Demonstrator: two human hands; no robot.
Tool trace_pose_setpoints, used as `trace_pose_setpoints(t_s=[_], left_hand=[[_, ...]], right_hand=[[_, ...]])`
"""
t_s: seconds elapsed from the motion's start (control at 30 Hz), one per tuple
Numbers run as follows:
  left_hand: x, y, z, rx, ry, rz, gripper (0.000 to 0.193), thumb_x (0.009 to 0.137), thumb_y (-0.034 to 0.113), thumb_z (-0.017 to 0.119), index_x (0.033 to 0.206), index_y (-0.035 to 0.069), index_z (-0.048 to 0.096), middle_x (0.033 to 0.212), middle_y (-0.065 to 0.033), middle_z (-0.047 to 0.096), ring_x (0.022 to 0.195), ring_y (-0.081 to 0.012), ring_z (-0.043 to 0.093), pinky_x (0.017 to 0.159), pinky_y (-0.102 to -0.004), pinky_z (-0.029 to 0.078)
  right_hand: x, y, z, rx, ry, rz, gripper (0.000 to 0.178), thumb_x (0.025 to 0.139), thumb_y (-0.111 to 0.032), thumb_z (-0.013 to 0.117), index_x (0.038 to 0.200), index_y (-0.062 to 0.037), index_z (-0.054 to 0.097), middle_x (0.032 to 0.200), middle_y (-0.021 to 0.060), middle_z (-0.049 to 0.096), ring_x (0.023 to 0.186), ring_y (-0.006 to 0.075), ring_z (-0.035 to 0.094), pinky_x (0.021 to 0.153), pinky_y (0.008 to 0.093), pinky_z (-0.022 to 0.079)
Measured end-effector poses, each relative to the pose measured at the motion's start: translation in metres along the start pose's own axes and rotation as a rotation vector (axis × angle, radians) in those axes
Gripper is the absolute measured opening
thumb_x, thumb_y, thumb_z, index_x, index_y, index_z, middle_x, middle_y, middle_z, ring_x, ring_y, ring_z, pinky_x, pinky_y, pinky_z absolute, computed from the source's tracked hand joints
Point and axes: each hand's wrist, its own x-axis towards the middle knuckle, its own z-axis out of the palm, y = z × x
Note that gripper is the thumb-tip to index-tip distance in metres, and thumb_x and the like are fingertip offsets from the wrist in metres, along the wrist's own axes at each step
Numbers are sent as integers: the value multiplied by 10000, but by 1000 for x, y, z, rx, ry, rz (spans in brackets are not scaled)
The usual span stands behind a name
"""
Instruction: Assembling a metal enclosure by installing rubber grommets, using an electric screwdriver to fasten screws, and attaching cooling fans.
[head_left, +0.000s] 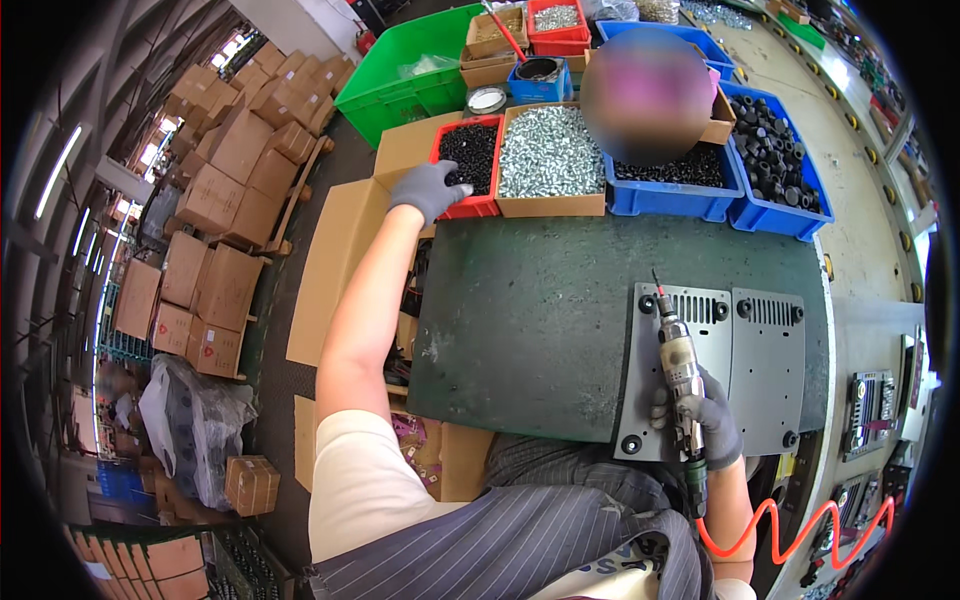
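Note:
My left hand, in a grey glove, reaches over the near left edge of a red bin of small black screws. Its thumb and forefinger are apart, with nothing visible between them. My right hand, also gloved, is wrapped round a power screwdriver with a coiled orange-red hose at its rear. The driver's bit points away from me, over a grey slotted metal plate. A second similar plate lies to its right; black round feet show at the corners of the plates.
Beside the red bin stand a cardboard box of silvery fasteners and blue bins of black parts. A green crate is behind. A blurred patch hides part of the back row. Open cardboard lies left of the dark green tabletop.

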Motion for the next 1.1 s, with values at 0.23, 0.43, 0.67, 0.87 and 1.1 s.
trace_pose_setpoints(t_s=[0.23,0.43,0.67,0.87,1.1], left_hand=[[27,8,6,11,-20,-33,343,803,298,620,1083,101,638,1054,-133,632,987,-291,592,873,-382,450],[29,3,-4,23,81,-11,242,851,297,530,1050,238,656,998,-84,654,917,-273,618,804,-397,483],[26,0,-1,-1383,-17,-306,224,898,126,484,1057,33,613,738,-27,608,512,-58,463,409,-181,389],[-43,81,13,-2281,-698,-6,267,885,44,458,1132,13,552,1018,-108,605,845,-180,599,691,-263,525],[-145,170,51,-2302,-983,0,273,896,68,514,1167,48,532,943,-47,573,768,-105,527,632,-224,460]], right_hand=[[2,4,3,-59,41,-10,555,643,-143,581,1154,28,449,843,123,588,673,211,603,623,312,516],[1,6,0,-43,34,-15,546,645,-136,574,1148,35,450,838,124,588,673,210,602,627,315,517],[-6,3,2,-76,35,-7,569,643,-134,564,1168,49,441,871,144,584,717,222,605,668,326,517],[3,4,0,2,8,-179,658,646,-159,585,1240,46,390,995,166,568,849,250,606,759,326,500],[-60,-5,-8,54,47,-50,804,481,-125,689,1217,33,405,868,130,579,585,176,569,505,250,447]])
